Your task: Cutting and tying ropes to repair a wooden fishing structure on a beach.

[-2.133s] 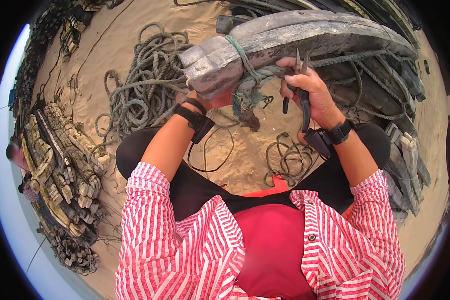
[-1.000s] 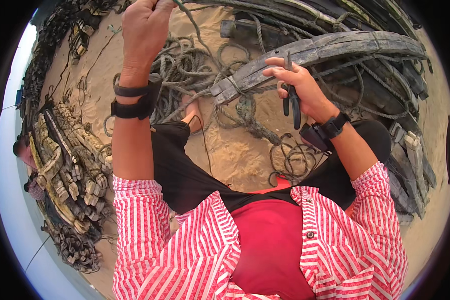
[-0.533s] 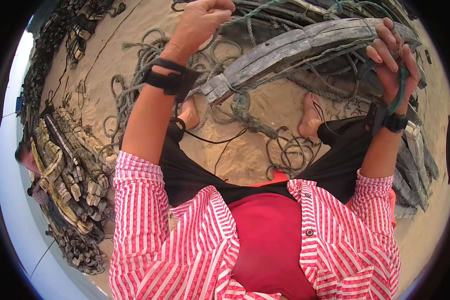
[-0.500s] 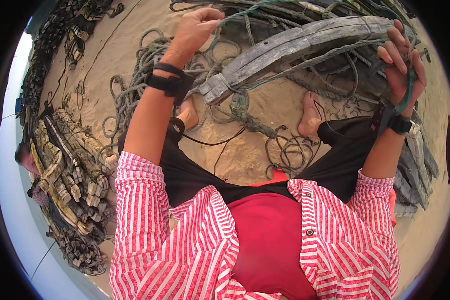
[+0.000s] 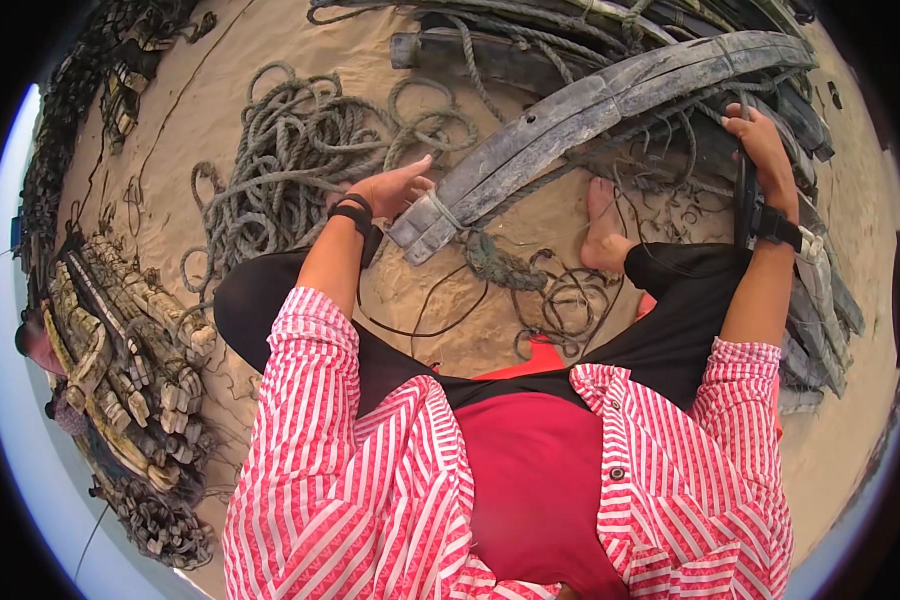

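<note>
1. lowered since the earlier frame, the left hand point(image 5: 392, 190) is just beside the near end of the curved grey beam point(image 5: 570, 120), which slants before the person.
2. beam looks heavy, stiff and rough; likely best supported from beneath, near both ends.
3. left fingers are loosely spread, apparently holding nothing; right hand point(image 5: 767, 155) is near the far end, its hold unclear.
4. coiled rope point(image 5: 305, 125) lies leftward on sand point(image 5: 440, 325).

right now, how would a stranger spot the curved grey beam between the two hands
From the red-and-white striped shirt, look across the sand to between the left hand and right hand. A curved grey beam slants there, its right end farther away. It is paler than the dark beam beyond it, with a small dark hole and a cord across its near end.
</note>
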The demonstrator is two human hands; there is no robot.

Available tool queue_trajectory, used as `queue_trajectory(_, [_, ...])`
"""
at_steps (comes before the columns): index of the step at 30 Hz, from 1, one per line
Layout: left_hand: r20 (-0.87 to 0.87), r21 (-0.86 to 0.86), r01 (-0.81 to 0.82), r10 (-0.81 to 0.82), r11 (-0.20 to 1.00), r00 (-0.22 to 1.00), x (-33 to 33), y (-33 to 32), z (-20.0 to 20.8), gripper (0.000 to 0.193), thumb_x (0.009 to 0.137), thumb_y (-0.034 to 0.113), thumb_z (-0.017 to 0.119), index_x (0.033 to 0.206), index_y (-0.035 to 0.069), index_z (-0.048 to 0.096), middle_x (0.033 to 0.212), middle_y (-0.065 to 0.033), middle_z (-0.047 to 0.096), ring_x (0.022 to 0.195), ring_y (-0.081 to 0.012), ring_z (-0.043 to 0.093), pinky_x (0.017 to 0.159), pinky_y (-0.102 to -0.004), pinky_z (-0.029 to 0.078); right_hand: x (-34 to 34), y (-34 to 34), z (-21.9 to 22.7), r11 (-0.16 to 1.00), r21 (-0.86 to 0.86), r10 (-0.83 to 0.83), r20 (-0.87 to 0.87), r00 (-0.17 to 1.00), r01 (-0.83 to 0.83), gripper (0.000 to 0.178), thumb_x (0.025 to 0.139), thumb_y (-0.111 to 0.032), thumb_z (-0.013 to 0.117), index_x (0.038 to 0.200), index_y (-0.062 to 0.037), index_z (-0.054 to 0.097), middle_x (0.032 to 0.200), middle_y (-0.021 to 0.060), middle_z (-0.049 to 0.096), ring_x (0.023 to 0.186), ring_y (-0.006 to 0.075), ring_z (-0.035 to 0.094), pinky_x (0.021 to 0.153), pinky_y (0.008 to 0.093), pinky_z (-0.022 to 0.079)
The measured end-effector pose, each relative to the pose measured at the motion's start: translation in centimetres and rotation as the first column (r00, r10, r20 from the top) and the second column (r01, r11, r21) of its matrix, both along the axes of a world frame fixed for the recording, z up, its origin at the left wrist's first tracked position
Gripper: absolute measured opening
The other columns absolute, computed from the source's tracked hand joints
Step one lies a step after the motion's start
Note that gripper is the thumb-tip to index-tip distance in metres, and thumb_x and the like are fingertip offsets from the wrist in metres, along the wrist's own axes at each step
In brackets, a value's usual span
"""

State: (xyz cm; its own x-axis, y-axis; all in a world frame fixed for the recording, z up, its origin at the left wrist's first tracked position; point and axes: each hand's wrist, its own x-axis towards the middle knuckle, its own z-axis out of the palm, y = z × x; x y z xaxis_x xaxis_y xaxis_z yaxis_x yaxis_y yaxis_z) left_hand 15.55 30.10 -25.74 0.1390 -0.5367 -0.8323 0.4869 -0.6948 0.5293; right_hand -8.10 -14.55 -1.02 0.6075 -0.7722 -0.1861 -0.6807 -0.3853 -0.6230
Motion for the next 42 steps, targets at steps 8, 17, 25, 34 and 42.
queue_trajectory(8, [-0.069, -0.324, -0.121, 0.104, 0.938, 0.992, 0.9, 1.8, 0.0, 0.074, 0.098, 0.059, 0.047, 0.142, -0.001, 0.046, 0.139, -0.0132, 0.054, 0.123, -0.0218, 0.053, 0.105, -0.0328, 0.042, 4.7, 13.8, -6.0, 0.742, 0.595, 0.280, 0.144, 0.949, -0.309, 0.019, 0.090, -0.022, 0.070, 0.098, -0.0067, 0.061, 0.082, -0.0010, 0.055, 0.061, 0.0081, 0.053, 0.055, 0.0252, 0.045])
queue_trajectory(17, [-0.356, -0.426, -0.418, 0.276, 0.802, 0.893, -5.6, 3.0, 5.9, 0.059, 0.100, 0.047, 0.052, 0.135, -0.001, 0.053, 0.124, -0.0147, 0.064, 0.101, -0.0231, 0.067, 0.081, -0.0399, 0.058, 5.8, 13.2, -4.9, 0.758, 0.421, 0.048, 0.725, 0.687, -0.498, 0.025, 0.089, -0.012, 0.072, 0.113, -0.0074, 0.064, 0.080, -0.0058, 0.053, 0.060, 0.0027, 0.050, 0.053, 0.0191, 0.040])
queue_trajectory(25, [-0.284, -0.553, -0.517, 0.435, 0.654, 0.854, -6.5, 0.3, 10.8, 0.059, 0.100, 0.047, 0.053, 0.134, -0.001, 0.053, 0.123, -0.0148, 0.065, 0.102, -0.0245, 0.066, 0.083, -0.0430, 0.058, 7.2, 18.6, -2.0, 0.735, -0.299, 0.678, 0.292, 0.675, -0.609, 0.022, 0.086, -0.022, 0.071, 0.100, -0.0055, 0.067, 0.088, 0.0070, 0.061, 0.072, 0.0191, 0.060, 0.068, 0.0353, 0.049])
queue_trajectory(34, [-0.275, -0.669, -0.584, 0.578, 0.459, 0.769, -5.6, -0.7, 13.9, 0.058, 0.099, 0.046, 0.055, 0.134, -0.001, 0.053, 0.122, -0.0149, 0.065, 0.104, -0.0260, 0.066, 0.084, -0.0461, 0.058, 6.6, 21.8, -4.7, 0.375, -0.767, 0.867, 0.092, 0.489, -0.521, 0.035, 0.071, -0.016, 0.079, 0.102, -0.0128, 0.062, 0.094, 0.0059, 0.055, 0.070, 0.0266, 0.064, 0.063, 0.0389, 0.052])
queue_trajectory(42, [-0.527, -0.844, -0.404, -0.412, 0.352, 0.743, -8.5, -3.1, 9.3, 0.065, 0.098, 0.053, 0.047, 0.141, 0.005, 0.046, 0.122, -0.0210, 0.061, 0.126, -0.0366, 0.052, 0.111, -0.0552, 0.035, 7.1, 21.3, -3.6, 0.319, -0.854, 0.864, 0.085, 0.496, -0.410, 0.036, 0.071, -0.009, 0.076, 0.103, -0.0104, 0.059, 0.092, 0.0056, 0.056, 0.067, 0.0260, 0.063, 0.059, 0.0373, 0.050])
